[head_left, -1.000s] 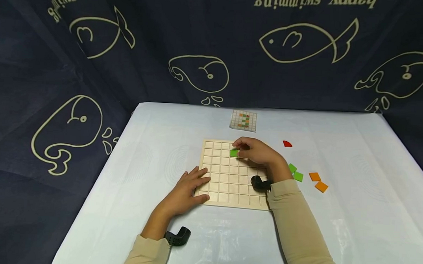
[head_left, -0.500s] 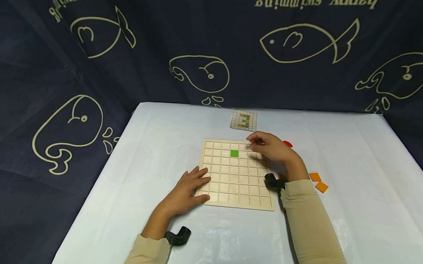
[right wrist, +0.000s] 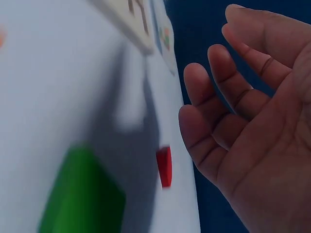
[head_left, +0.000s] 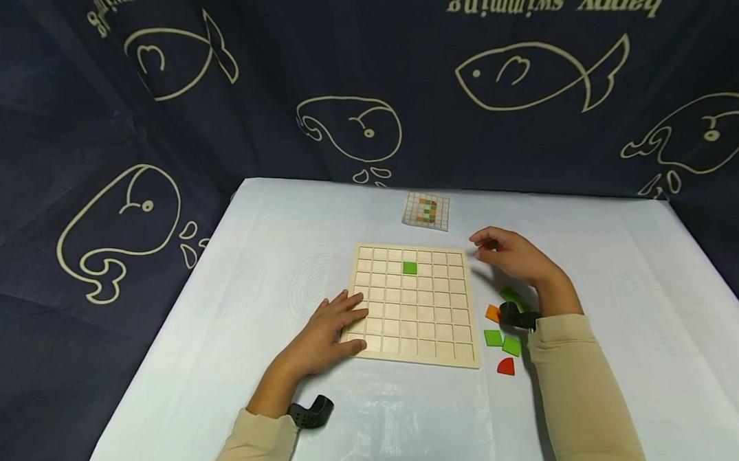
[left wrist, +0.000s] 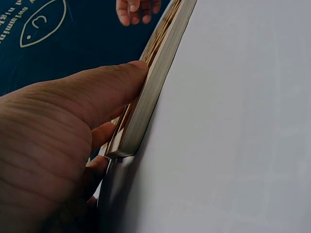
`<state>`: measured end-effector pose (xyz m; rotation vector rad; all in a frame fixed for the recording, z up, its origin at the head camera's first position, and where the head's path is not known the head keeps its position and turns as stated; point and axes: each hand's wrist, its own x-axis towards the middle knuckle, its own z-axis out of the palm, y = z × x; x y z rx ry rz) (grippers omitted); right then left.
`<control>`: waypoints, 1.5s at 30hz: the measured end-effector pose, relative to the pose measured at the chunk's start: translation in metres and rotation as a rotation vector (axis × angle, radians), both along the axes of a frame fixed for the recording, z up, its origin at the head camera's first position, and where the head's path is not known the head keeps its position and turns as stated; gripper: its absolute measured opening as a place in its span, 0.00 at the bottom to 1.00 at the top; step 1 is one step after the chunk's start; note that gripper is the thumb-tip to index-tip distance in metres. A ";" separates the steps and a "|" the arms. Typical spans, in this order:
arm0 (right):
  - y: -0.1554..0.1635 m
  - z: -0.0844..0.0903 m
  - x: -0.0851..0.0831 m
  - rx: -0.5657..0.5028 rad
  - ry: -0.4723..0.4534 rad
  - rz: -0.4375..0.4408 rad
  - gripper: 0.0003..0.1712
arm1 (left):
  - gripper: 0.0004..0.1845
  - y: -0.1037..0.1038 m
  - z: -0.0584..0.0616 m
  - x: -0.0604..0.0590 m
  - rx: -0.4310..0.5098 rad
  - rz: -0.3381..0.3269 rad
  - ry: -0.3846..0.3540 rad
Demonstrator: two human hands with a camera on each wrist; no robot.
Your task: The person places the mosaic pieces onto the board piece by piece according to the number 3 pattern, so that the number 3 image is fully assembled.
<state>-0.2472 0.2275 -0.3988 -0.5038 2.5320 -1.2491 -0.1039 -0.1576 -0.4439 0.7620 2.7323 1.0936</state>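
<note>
The left hand (head_left: pixel 328 328) lies flat with straight fingers on the near-left corner of the wooden grid board (head_left: pixel 412 302), thumb against its edge. The right hand (head_left: pixel 513 256) hovers just off the board's far-right corner, fingers loosely spread, holding nothing. One green tile (head_left: pixel 409 267) sits in the board's second row from the far edge.

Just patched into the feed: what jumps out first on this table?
A wooden grid board lies mid-table with a single green tile in its second row. The left hand rests flat on the board's near-left edge, while the right hand hovers empty off its far-right corner. Loose green, orange and red tiles lie scattered right of the board.
</note>
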 end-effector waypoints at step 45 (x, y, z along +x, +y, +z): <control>0.094 -0.011 0.088 0.167 -0.033 -0.214 0.22 | 0.30 0.001 0.000 0.003 -0.002 0.000 -0.003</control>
